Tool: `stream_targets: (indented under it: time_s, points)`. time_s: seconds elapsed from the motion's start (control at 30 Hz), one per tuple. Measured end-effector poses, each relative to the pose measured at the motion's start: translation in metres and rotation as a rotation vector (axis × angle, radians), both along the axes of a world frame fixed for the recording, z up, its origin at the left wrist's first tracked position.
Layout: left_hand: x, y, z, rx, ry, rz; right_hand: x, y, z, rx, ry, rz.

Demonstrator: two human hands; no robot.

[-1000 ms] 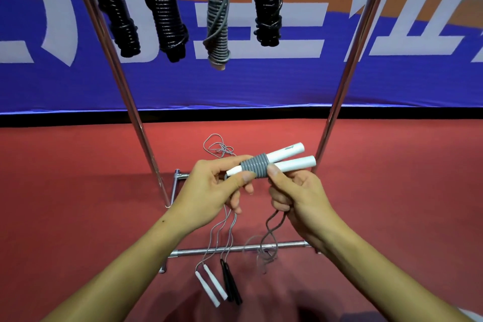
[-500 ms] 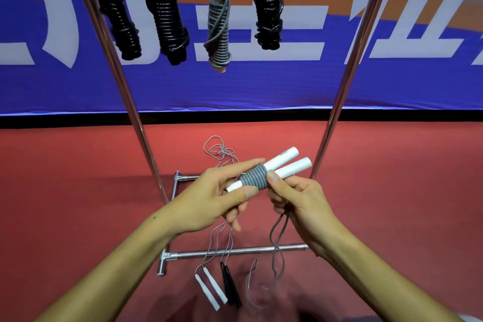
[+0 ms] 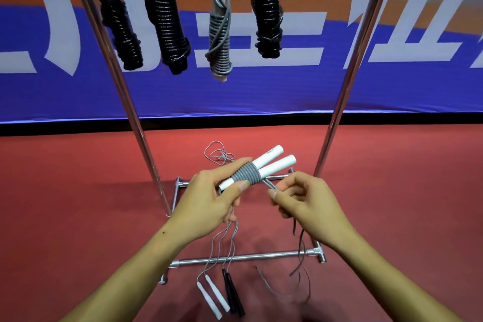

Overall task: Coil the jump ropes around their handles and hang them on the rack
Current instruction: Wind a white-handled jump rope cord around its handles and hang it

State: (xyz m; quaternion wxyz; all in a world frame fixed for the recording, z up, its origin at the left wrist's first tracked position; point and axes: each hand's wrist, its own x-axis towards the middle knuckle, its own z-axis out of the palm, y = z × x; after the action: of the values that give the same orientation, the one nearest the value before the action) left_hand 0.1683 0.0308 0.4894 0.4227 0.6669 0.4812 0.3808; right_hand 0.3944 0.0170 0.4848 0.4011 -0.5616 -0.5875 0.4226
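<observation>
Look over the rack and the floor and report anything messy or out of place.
Two uncoiled ropes lie on the floor: white handles and black handles beside the rack's base bar, cords trailing loose. On the grey hung rope, one strand loops slack over its coil.

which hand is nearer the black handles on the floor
Left. The left hand holding the white handles is almost straight above the black handles; the right hand, pinching the grey cord, is further right.
</observation>
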Motion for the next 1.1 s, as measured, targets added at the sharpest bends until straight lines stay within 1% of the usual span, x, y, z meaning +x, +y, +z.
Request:
stream_targets:
  time_s: [0.03, 0.07, 0.1, 0.17, 0.2, 0.23, 0.3, 0.37, 0.43, 0.57, 0.63, 0.73, 0.83, 0.87, 0.97, 1.1]
  points:
    - [0.0, 0.0, -0.001, 0.028, 0.04, 0.009, 0.0, 0.0, -0.001, 0.007, -0.035, -0.015]
    - [0.0, -0.001, -0.003, 0.071, 0.099, 0.019, 0.0, 0.0, 0.0, -0.033, -0.021, -0.014]
    - [0.0, -0.001, -0.003, 0.126, 0.174, 0.027, 0.001, 0.0, 0.001, -0.154, 0.075, 0.007]
    - [0.003, -0.005, -0.003, 0.235, 0.3, 0.026, 0.002, -0.003, 0.01, -0.491, 0.345, 0.044]
    - [0.004, -0.006, -0.002, 0.268, 0.328, 0.026, 0.004, -0.003, 0.014, -0.566, 0.383, 0.059]
    - [0.004, -0.006, -0.003, 0.281, 0.342, 0.028, 0.007, -0.002, 0.013, -0.552, 0.348, 0.079]
    - [0.004, -0.004, -0.005, 0.27, 0.338, 0.039, 0.01, -0.002, 0.011, -0.407, 0.202, 0.108]
    - [0.004, -0.003, -0.006, 0.254, 0.329, 0.049, 0.01, -0.004, 0.013, -0.247, -0.018, 0.115]
    - [0.005, -0.002, -0.004, 0.24, 0.328, 0.037, 0.012, -0.005, 0.013, -0.131, -0.226, 0.105]
    - [0.005, -0.003, -0.004, 0.216, 0.357, 0.011, 0.015, -0.008, 0.006, 0.161, -0.699, 0.023]
    - [0.003, -0.002, -0.003, 0.193, 0.361, 0.005, 0.015, -0.009, 0.002, 0.344, -0.84, 0.037]
    - [-0.001, 0.001, -0.003, 0.135, 0.369, -0.037, 0.015, -0.007, -0.005, 0.573, -0.924, 0.087]
    - [-0.004, 0.002, -0.004, 0.056, 0.364, -0.064, 0.014, -0.003, -0.007, 0.674, -0.969, 0.115]
    - [-0.004, 0.002, -0.005, 0.027, 0.342, -0.069, 0.013, -0.003, -0.007, 0.677, -0.959, 0.133]
    - [-0.004, 0.0, -0.006, -0.01, 0.297, -0.101, 0.013, -0.004, -0.006, 0.583, -0.898, 0.179]
    - [-0.007, 0.0, -0.002, -0.041, 0.336, -0.201, 0.015, -0.003, -0.003, 0.484, -0.864, 0.213]
